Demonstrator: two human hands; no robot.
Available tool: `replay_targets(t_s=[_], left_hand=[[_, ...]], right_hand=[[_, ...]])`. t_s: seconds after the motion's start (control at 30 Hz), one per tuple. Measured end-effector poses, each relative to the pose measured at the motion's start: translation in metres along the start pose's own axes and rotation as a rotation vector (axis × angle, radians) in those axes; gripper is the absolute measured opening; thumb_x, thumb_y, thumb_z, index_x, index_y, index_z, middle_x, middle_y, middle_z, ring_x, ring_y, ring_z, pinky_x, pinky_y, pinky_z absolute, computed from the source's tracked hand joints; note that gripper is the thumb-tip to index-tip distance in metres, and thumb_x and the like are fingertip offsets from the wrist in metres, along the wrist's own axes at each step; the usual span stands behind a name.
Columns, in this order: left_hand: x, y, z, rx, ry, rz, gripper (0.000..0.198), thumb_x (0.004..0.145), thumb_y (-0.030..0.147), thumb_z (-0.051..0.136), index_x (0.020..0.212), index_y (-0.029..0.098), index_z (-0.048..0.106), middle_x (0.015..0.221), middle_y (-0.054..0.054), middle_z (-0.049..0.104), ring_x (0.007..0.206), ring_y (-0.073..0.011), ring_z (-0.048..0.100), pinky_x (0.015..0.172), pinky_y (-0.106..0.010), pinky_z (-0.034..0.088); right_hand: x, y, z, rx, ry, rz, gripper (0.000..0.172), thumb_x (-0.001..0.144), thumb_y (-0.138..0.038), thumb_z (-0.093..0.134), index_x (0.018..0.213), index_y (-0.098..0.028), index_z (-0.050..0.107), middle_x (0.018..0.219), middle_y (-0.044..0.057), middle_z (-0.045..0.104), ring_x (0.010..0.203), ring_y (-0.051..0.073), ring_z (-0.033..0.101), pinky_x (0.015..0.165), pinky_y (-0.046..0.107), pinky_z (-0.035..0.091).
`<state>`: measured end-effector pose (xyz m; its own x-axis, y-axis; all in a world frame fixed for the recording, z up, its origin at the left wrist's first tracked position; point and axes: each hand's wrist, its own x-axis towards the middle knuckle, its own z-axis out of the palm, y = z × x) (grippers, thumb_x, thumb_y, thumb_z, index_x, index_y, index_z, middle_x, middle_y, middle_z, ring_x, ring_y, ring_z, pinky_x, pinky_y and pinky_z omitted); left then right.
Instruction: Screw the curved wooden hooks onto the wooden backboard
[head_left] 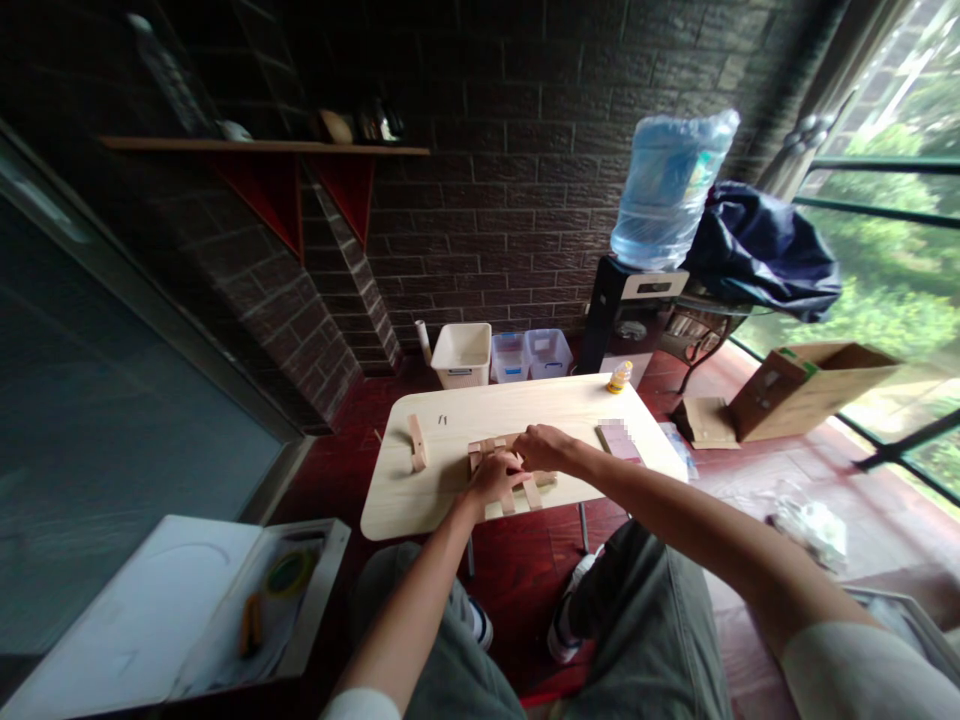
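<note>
On the pale table (442, 500) lies a slatted wooden piece (532, 494), made of several light brown strips. My left hand (495, 478) grips it from the near left side, fingers bent over the strips. Just beyond, my right hand (544, 447) is closed with its fingers curled down at the far edge of the same piece. Whatever sits between the right fingers is hidden. The two hands nearly touch. A separate wooden part (417, 443) with a cross block lies to the left, and some small dark pieces (442, 420) lie behind it.
A small yellow bottle (619, 377) and a flat pinkish item (619, 440) are on the table's right side. Bins (461, 355) stand behind the table, a water dispenser (634, 310) at back right. An open white case (300, 600) is at lower left, a cardboard box (795, 395) right.
</note>
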<state>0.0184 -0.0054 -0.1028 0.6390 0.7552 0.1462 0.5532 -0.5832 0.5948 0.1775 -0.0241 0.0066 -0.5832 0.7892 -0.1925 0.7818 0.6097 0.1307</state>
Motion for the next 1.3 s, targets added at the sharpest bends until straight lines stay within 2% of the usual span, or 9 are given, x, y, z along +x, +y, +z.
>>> replay_targets(t_s=[0.2,0.37,0.5,0.6,0.8,0.9,1.03,1.13,1.3], left_hand=[[0.001,-0.005,0.003,0.007,-0.021,-0.014,0.027,0.085,0.043,0.07,0.08,0.017,0.074,0.086,-0.005,0.072,0.079,-0.0174,0.062,0.074,-0.027,0.044],[0.0,-0.002,0.002,-0.032,-0.005,0.049,0.021,0.089,0.034,0.064,0.079,0.019,0.075,0.085,-0.003,0.072,0.082,-0.0158,0.063,0.077,-0.025,0.043],[-0.002,0.002,-0.001,-0.012,0.006,0.051,0.02,0.087,0.03,0.065,0.073,0.019,0.074,0.079,-0.002,0.07,0.078,-0.0148,0.061,0.074,-0.025,0.041],[-0.002,0.003,-0.004,-0.006,0.001,0.047,0.019,0.085,0.029,0.068,0.07,0.019,0.073,0.078,-0.002,0.069,0.076,-0.0148,0.06,0.073,-0.025,0.041],[0.0,-0.002,-0.002,-0.044,0.008,0.023,0.015,0.085,0.03,0.069,0.078,0.02,0.078,0.083,-0.003,0.073,0.079,-0.0155,0.063,0.074,-0.025,0.043],[0.0,-0.004,0.0,-0.078,0.015,0.027,0.012,0.084,0.028,0.069,0.082,0.021,0.078,0.087,-0.003,0.074,0.083,-0.016,0.064,0.077,-0.025,0.045],[-0.002,-0.004,0.002,-0.079,0.026,0.045,0.013,0.085,0.027,0.068,0.081,0.02,0.078,0.087,-0.003,0.074,0.083,-0.0163,0.064,0.079,-0.026,0.045],[-0.004,-0.003,0.002,-0.048,0.033,0.027,0.015,0.085,0.028,0.069,0.076,0.019,0.076,0.082,-0.004,0.073,0.08,-0.0163,0.063,0.077,-0.026,0.044],[-0.002,-0.003,0.0,-0.029,0.022,0.024,0.015,0.085,0.03,0.069,0.078,0.02,0.077,0.083,-0.003,0.073,0.079,-0.0156,0.063,0.074,-0.025,0.044]], right_hand=[[-0.001,-0.004,0.004,0.085,-0.009,0.203,0.039,0.087,-0.038,0.064,0.104,-0.004,0.073,0.094,0.024,0.074,0.088,0.029,0.073,0.069,0.031,0.056],[-0.009,0.003,-0.004,0.018,-0.068,0.0,0.028,0.084,-0.027,0.065,0.103,-0.009,0.073,0.098,0.019,0.075,0.092,0.03,0.073,0.073,0.034,0.056],[-0.01,-0.001,-0.01,-0.018,-0.055,-0.021,0.024,0.089,-0.02,0.055,0.101,-0.01,0.074,0.098,0.019,0.075,0.093,0.03,0.073,0.074,0.036,0.057],[-0.006,-0.004,-0.007,-0.007,-0.043,0.003,0.027,0.085,-0.024,0.062,0.104,-0.009,0.073,0.099,0.02,0.075,0.094,0.031,0.073,0.074,0.037,0.057],[-0.008,0.001,-0.001,0.106,-0.107,0.24,0.041,0.083,-0.036,0.063,0.11,-0.007,0.072,0.096,0.023,0.074,0.089,0.031,0.073,0.067,0.033,0.056],[-0.014,0.004,-0.006,0.117,-0.052,0.161,0.034,0.085,-0.029,0.061,0.113,-0.013,0.07,0.1,0.017,0.075,0.092,0.028,0.073,0.069,0.03,0.055],[-0.016,0.001,-0.012,0.035,-0.028,-0.01,0.023,0.088,-0.016,0.056,0.105,-0.016,0.072,0.099,0.014,0.076,0.092,0.026,0.073,0.073,0.03,0.054],[-0.011,-0.004,-0.011,-0.014,-0.019,0.004,0.022,0.09,-0.016,0.054,0.102,-0.013,0.072,0.095,0.016,0.075,0.09,0.028,0.073,0.072,0.033,0.054],[-0.007,-0.006,-0.009,0.029,-0.041,0.139,0.031,0.088,-0.032,0.062,0.107,-0.01,0.072,0.099,0.021,0.074,0.092,0.031,0.072,0.071,0.034,0.055]])
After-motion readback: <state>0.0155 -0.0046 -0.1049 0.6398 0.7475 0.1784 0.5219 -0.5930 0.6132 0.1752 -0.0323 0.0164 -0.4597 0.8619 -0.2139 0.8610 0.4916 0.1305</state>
